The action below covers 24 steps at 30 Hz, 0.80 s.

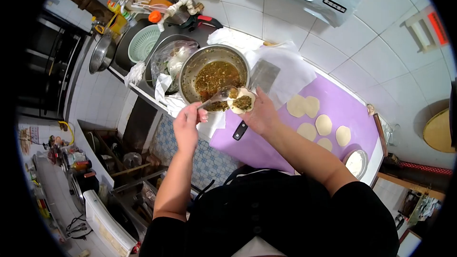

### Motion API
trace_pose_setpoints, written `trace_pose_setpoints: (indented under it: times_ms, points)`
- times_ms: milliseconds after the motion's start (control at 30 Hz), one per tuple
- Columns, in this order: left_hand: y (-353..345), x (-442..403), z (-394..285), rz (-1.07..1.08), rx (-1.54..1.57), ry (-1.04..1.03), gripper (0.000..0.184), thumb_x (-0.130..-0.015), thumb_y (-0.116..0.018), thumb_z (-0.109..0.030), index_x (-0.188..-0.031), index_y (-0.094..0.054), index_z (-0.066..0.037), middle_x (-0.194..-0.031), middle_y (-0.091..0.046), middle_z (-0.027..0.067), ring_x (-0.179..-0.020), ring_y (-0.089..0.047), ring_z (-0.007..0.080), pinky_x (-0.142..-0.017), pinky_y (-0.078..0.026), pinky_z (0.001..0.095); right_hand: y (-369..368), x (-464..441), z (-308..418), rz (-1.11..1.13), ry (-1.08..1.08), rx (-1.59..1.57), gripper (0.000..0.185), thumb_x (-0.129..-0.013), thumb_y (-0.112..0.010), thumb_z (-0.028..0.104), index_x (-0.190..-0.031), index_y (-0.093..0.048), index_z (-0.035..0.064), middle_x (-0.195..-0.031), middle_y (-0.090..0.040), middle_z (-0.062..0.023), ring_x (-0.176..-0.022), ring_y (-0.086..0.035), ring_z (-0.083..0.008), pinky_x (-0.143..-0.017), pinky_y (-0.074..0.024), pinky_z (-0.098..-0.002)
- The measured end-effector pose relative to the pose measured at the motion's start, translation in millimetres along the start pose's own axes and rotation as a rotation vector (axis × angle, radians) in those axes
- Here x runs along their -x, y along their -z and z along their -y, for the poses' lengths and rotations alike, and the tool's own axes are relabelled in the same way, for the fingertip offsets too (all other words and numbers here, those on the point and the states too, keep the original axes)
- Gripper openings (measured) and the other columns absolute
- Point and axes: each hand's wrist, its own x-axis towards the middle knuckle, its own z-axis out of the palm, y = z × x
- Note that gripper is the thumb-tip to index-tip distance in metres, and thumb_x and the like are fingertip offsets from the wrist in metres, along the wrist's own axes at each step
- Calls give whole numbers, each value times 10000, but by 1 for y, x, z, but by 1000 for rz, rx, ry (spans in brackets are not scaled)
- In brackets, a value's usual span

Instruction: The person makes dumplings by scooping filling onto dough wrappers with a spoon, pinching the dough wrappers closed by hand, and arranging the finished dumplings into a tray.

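A metal spoon (219,97) is held in my left hand (189,118), its bowl with some filling beside the dough wrapper. On my right hand (262,113) lies a round dough wrapper (235,109) with a heap of brown-green filling (243,103) on it. Both are over the near right rim of a large steel bowl (186,70), which holds brown chopped filling in liquid. Beyond my right hand lies a wide flat metal blade (264,76); a black handle (240,131) shows below the hand.
Several flat dough rounds (323,124) lie on a purple mat (290,154) at the right, near a bowl of white powder (356,163). A sink with a green colander (144,43) and a plastic bag (173,59) is at the left. A rolling pin (380,134) rests at the right edge.
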Motion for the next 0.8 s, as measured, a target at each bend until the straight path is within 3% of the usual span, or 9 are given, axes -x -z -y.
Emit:
trace_pose_setpoints:
  times_ms: [33,133,167,267,300,400,533,667,800]
  points:
    - [-4,10,-1,71,-101,-177,220,-959,-504,-101,-1068,-605,62,-817,-658,102,-682,-611,187,-637,-506,284,0,-1,-3,-4,1,2,516,-1018,-273,400,-1308,-397,-8,-1331,-470,-177,-1262,-440,-323,-1096,-326,-461]
    - [-6,24,-15,248,-697,-736,200,-935,-502,-45,-1039,-623,76,-819,-655,136,-700,-627,192,-666,-512,280,-7,1,-5,23,-16,10,536,-1010,-287,426,-1313,-398,-1,-1331,-472,-176,-1260,-443,-318,-1095,-327,-460]
    - [-6,26,-18,234,-724,-831,180,-903,-507,10,-1010,-639,70,-803,-654,150,-698,-635,205,-667,-518,289,-5,1,-6,52,-8,-1,549,-1001,-302,449,-1314,-402,9,-1331,-473,-172,-1261,-444,-311,-1094,-326,-456]
    - [-4,33,-22,164,-621,-771,183,-878,-548,3,-1036,-637,35,-807,-655,141,-703,-638,231,-657,-511,302,-13,7,-4,70,-28,18,554,-998,-304,459,-1311,-405,13,-1321,-479,-168,-1257,-446,-306,-1091,-326,-455]
    - [-3,35,-23,134,-566,-715,177,-926,-511,-32,-1039,-620,50,-808,-656,129,-685,-624,199,-651,-509,288,-12,7,-4,80,-24,18,556,-997,-306,463,-1308,-407,14,-1316,-482,-167,-1255,-447,-306,-1090,-326,-456]
    - [-10,38,-20,23,-131,-422,212,-974,-463,-79,-1048,-595,69,-806,-651,110,-675,-604,161,-641,-505,273,-9,7,-4,109,-22,12,558,-994,-311,474,-1296,-415,16,-1300,-490,-165,-1249,-450,-305,-1090,-322,-462]
    - [-13,33,-25,38,-84,-185,236,-989,-480,-137,-1039,-588,67,-790,-635,93,-666,-593,133,-622,-515,268,-13,13,-4,131,-42,16,554,-994,-312,477,-1282,-421,17,-1291,-492,-165,-1246,-449,-308,-1096,-309,-470]
    - [-14,36,-31,32,76,-152,245,-990,-485,-155,-1041,-592,60,-776,-628,87,-652,-589,131,-601,-511,260,-23,21,-3,96,-40,36,553,-996,-303,473,-1284,-416,15,-1295,-485,-170,-1250,-443,-309,-1101,-300,-474]
    - [-11,33,-30,25,-21,-72,241,-987,-492,-158,-1039,-590,57,-769,-628,89,-643,-589,133,-596,-507,260,-27,22,-6,70,-40,41,559,-998,-297,470,-1294,-409,9,-1324,-463,-177,-1265,-433,-311,-1102,-299,-475]
